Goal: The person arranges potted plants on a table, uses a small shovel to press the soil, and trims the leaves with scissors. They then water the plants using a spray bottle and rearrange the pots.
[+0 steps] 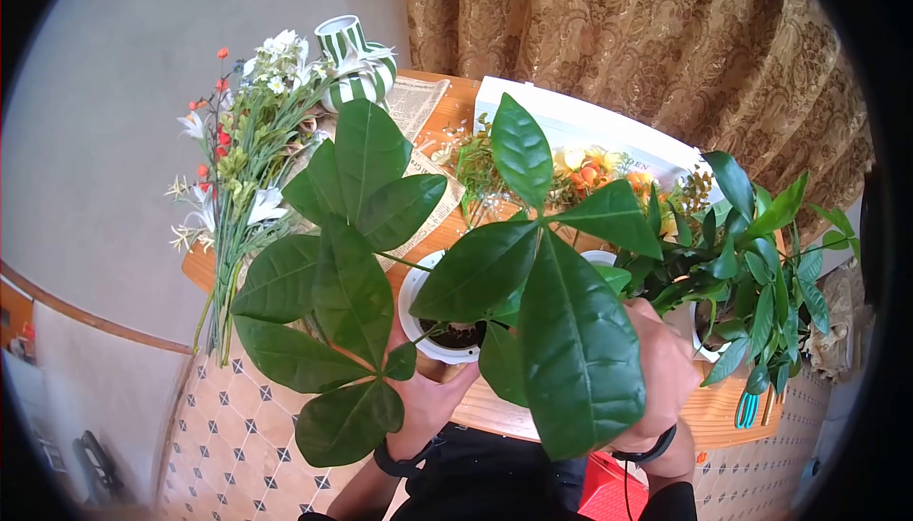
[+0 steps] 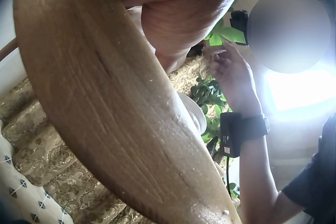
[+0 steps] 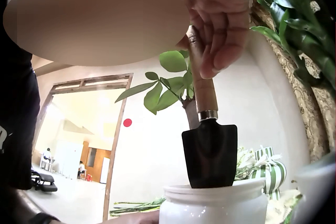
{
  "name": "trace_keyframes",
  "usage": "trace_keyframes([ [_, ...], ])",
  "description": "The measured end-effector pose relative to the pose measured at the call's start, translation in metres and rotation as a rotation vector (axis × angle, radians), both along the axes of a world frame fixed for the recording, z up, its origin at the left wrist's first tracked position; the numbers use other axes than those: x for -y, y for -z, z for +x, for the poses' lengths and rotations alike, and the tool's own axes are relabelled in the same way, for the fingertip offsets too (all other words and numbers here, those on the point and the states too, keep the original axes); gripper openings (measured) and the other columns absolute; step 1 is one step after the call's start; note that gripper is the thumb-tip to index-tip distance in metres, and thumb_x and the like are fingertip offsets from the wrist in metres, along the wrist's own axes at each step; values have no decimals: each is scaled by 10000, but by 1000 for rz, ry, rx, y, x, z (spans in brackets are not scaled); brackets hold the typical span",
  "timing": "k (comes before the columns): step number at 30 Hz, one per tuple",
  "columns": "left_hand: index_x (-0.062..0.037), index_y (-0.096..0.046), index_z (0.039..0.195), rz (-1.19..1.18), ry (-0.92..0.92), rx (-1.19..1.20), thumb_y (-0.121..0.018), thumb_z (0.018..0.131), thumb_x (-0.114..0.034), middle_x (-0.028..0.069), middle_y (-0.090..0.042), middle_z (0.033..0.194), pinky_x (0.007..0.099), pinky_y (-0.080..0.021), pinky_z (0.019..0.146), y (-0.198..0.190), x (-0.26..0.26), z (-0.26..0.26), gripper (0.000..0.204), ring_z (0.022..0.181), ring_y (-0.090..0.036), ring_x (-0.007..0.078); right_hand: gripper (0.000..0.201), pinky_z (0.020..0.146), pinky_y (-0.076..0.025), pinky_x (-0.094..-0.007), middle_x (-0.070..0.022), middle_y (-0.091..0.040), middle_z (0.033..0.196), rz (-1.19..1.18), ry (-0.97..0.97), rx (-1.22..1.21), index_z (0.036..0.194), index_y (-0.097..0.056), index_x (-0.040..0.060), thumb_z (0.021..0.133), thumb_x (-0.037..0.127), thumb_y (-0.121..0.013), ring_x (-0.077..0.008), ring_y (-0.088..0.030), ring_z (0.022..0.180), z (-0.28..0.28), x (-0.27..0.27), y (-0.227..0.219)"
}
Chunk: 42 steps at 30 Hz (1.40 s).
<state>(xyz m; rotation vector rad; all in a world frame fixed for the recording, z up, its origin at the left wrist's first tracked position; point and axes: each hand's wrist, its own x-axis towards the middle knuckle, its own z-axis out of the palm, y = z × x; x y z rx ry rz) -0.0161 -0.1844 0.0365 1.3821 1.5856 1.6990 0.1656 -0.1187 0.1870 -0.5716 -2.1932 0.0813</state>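
Observation:
A small black trowel with a wooden handle points down over the rim of a white pot; my right hand holds its handle. In the head view the right hand is partly behind a large leaf, and the trowel is hidden. My left hand grips the near left side of the white pot, which holds dark soil and a broad-leaved green plant. In the left wrist view the left hand shows only in part, its fingers hidden, while the right hand is raised.
Cut flowers lie at the left of the wooden table, with a green-striped vase behind them. Newspaper and a white box with orange flowers are at the back. Another leafy plant stands right.

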Motion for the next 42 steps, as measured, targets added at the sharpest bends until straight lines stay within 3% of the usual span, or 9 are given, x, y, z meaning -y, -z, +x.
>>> trace_keyframes([
  [19, 35, -474, 1351, -90, 80, 220, -883, 754, -77, 137, -635, 1226, 362, -496, 999, -17, 2, 3, 732, 1152, -625, 212, 415, 491, -503, -353, -140, -640, 804, -18, 9, 44, 1123, -580, -96, 844, 114, -804, -255, -642, 581, -3, -3, -2],
  [24, 28, -449, 1400, -204, 199, 66, -865, 781, -93, 159, -594, 1334, 352, -480, 1027, 41, 14, -4, 756, 1224, -591, 206, 427, 514, -521, -356, -157, -669, 844, 23, 45, -14, 1135, -578, -86, 850, 136, -804, -265, -657, 606, 5, 0, -3],
  [26, 26, -442, 1412, -229, 227, 30, -861, 788, -97, 164, -584, 1362, 350, -476, 1034, 26, 13, -6, 761, 1241, -582, 204, 427, 522, -526, -355, -163, -678, 858, 45, 47, -36, 1136, -578, -82, 852, 142, -803, -269, -661, 612, 8, 2, -4],
  [28, 13, -370, 1492, -453, 163, 1213, -875, 788, -176, 179, -447, 1511, 372, -407, 1124, -13, 16, -6, 887, 1365, -466, 188, 414, 530, -532, -343, -171, -693, 865, 51, 79, 30, 1128, -578, -82, 860, 148, -795, -264, -674, 632, 14, 3, -5],
  [29, 13, -370, 1492, -454, 164, 1213, -875, 788, -176, 179, -447, 1511, 372, -407, 1124, 8, 18, -10, 887, 1365, -466, 188, 414, 530, -532, -343, -171, -693, 865, 51, 80, 30, 1128, -578, -82, 860, 148, -795, -264, -674, 632, 15, 2, -3],
  [31, -18, -534, 1351, -237, 414, 1337, -774, 901, -146, 76, -670, 1173, 331, -564, 856, 68, 25, -27, 526, 1000, -677, 190, 411, 531, -534, -340, -168, -697, 843, 117, 52, -48, 1116, -579, -90, 865, 159, -790, -258, -674, 625, 15, 0, -1],
  [32, -18, -534, 1351, -239, 416, 1336, -774, 901, -146, 76, -670, 1173, 331, -564, 856, 56, 26, -36, 526, 1000, -677, 190, 411, 531, -534, -340, -168, -697, 843, 116, 55, -48, 1116, -579, -90, 865, 159, -790, -258, -674, 625, 16, 0, -1],
  [34, -32, -547, 1341, -232, 331, -120, -799, 875, -186, 68, -675, 1147, 340, -560, 859, 23, 23, -57, 551, 978, -673, 184, 409, 522, -532, -333, -160, -697, 815, 113, 58, -69, 1091, -578, -105, 871, 169, -786, -237, -668, 613, 17, 2, 0],
  [42, -37, -557, 1318, -300, 424, -184, -838, 827, -179, 78, -658, 1172, 349, -531, 897, 27, 16, -85, 584, 1031, -644, 195, 410, 495, -514, -315, -176, -688, 774, 133, 19, -149, 1054, -578, -125, 885, 193, -773, -230, -648, 573, 24, 6, 7],
])
